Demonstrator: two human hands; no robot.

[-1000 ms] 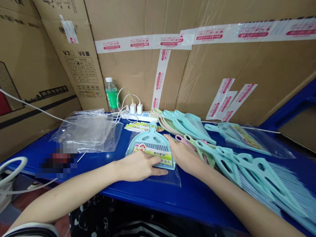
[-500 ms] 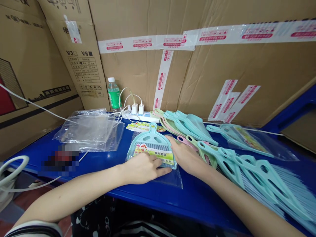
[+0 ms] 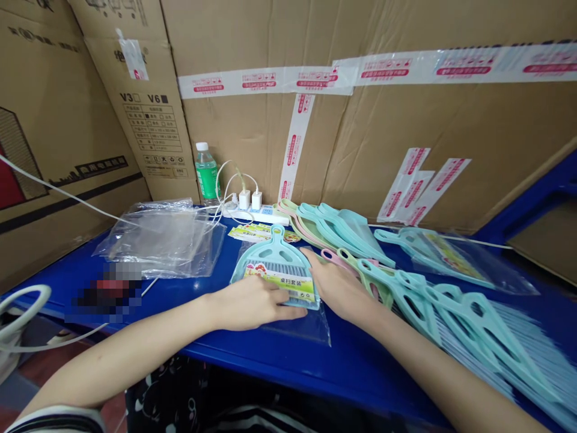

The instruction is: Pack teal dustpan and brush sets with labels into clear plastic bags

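A light-blue dustpan [image 3: 265, 251] with a grey-bristled brush lies on the blue table, its handle pointing away from me. A green and yellow label card [image 3: 295, 285] rests across the bristles, and a clear plastic bag [image 3: 315, 329] shows around the lower end. My left hand [image 3: 255, 302] lies over the left lower part of the card, fingers pointing right and somewhat apart. At the dustpan's right edge is my right hand [image 3: 331, 282], fingertips near its upper right side; most of its fingers are hidden under the hand.
Clear bags [image 3: 162, 240] lie at the left, near a blurred object [image 3: 108, 288]. Behind are a bottle [image 3: 207, 174], a power strip [image 3: 265, 214] and more cards [image 3: 241, 233]. Dustpans [image 3: 342, 231] and brushes [image 3: 415, 300] spread to the right, with a bagged set [image 3: 451, 255]. Cardboard [image 3: 252, 132] stands behind.
My left hand has shifted slightly left and up over the card, covering more of its left part. The whole view has moved a little; the right hand stays by the dustpan's edge.
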